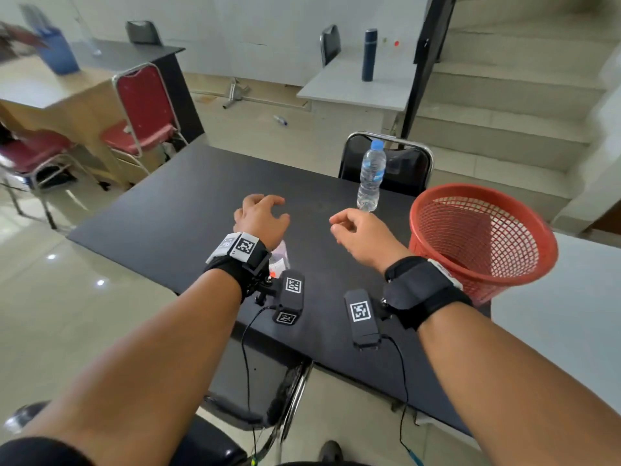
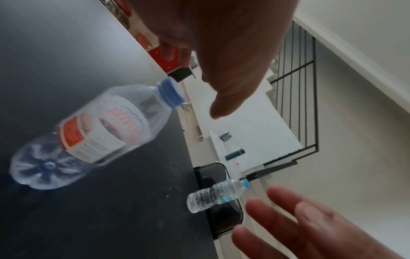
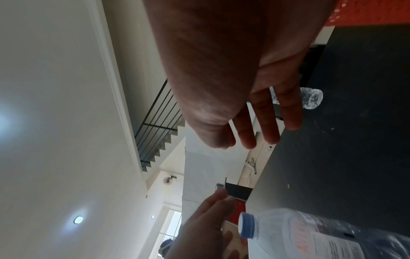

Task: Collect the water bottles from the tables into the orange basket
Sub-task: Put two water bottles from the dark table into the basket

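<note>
Both hands empty over the black table; nothing seen in the basket.

Left hand [image 1: 262, 218] hovers mid-frame, fingers loosely curled, holding nothing; right hand [image 1: 361, 235] likewise loose and empty. A labelled bottle [image 2: 88, 133] stands on the table [image 1: 161, 223] just beneath the left wrist. A second bottle [image 1: 371, 176] stands right of centre, near the basket [image 1: 484, 243] at the right edge; what shows of its inside looks bare. A dark flask [image 1: 369, 55] waits on the far grey table, upper right. Judged: collection barely begun, all bottles left.
</note>
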